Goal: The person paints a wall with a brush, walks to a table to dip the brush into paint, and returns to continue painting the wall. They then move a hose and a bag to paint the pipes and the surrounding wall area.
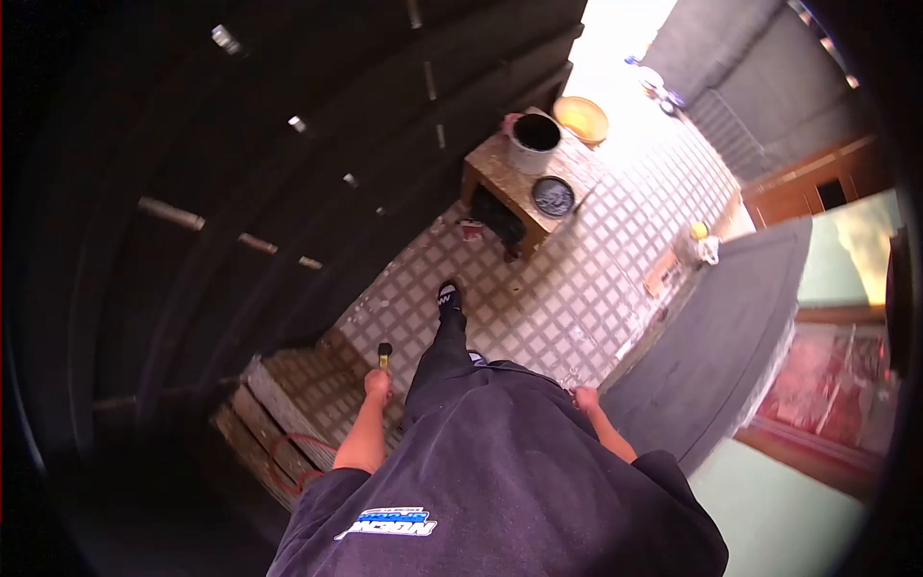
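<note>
My left hand (378,386) is closed around a paintbrush (385,355) with a yellow handle and dark bristles, which point away from me. It hangs beside my leg over the tiled floor. On the other side, my right hand (585,398) is curled in near the shirt's hem. Its fingers are small in view, so anything inside them is hidden. Ahead of me, a low wooden table (495,159) bears a white bucket (532,159) with a dark inside and a round container (553,197) of dark grey stuff. Neither hand touches them.
A dark slatted wall (288,173) runs along the left. Wooden boards (279,423) stand low beside my left arm. On the right is a grey ledge (711,317). A yellow basin (583,119) sits behind the table. My foot (449,296) is on the patterned tiles (615,279).
</note>
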{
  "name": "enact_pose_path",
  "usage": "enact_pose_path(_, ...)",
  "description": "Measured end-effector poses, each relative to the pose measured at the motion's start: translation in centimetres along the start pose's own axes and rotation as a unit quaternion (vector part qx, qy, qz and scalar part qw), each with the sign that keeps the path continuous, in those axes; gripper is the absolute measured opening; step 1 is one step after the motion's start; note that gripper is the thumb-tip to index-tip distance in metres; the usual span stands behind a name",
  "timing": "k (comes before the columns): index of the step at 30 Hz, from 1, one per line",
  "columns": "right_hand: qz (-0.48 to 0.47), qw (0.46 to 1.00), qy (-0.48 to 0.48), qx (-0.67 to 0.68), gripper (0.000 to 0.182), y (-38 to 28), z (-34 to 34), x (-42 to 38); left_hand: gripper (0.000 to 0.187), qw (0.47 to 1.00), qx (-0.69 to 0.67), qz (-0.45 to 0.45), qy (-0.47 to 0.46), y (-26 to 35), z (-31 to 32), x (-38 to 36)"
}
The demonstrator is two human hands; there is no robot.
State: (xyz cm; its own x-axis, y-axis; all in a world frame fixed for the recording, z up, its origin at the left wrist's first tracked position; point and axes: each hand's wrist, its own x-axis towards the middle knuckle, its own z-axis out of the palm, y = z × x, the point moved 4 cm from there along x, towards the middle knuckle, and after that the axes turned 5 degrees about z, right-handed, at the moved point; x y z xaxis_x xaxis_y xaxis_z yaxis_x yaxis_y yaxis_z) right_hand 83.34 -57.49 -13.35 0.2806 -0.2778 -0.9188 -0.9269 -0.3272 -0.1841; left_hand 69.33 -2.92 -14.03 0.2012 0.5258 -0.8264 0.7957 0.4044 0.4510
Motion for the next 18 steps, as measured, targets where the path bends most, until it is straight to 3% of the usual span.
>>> enact_pose_path(1,0.008,1.000,0.006,0.016,0.023,1.7,-0.1,-0.3,0.029,1.000,0.015,0.004,-0.011,2.1,1.0,0.9)
enact_pose_path(6,-0.218,0.948,0.028,-0.231,0.032,3.9,1.4,3.2,0.026,0.992,0.039,0.074,-0.098,14.3,7.5,5.9)
enact_pose_path(7,-0.213,0.950,0.035,-0.224,0.032,3.5,1.8,3.4,0.025,0.986,0.031,0.098,-0.132,16.3,9.1,6.4)
enact_pose_path(9,-0.145,0.987,0.045,-0.057,0.028,-0.9,2.8,1.4,0.025,0.982,0.039,0.095,-0.156,20.6,12.1,7.0)
enact_pose_path(12,-0.036,0.980,0.048,0.187,0.023,-8.5,4.7,-1.0,0.021,0.964,0.125,0.149,-0.181,25.7,15.7,8.2)
enact_pose_path(15,-0.124,0.967,0.036,0.222,0.028,-15.5,4.8,-1.7,0.019,0.944,0.171,0.181,-0.216,29.1,19.6,8.9)
enact_pose_path(18,-0.189,0.951,0.048,0.242,0.032,-22.0,4.7,-3.5,0.019,0.933,0.188,0.154,-0.264,32.7,23.5,5.4)
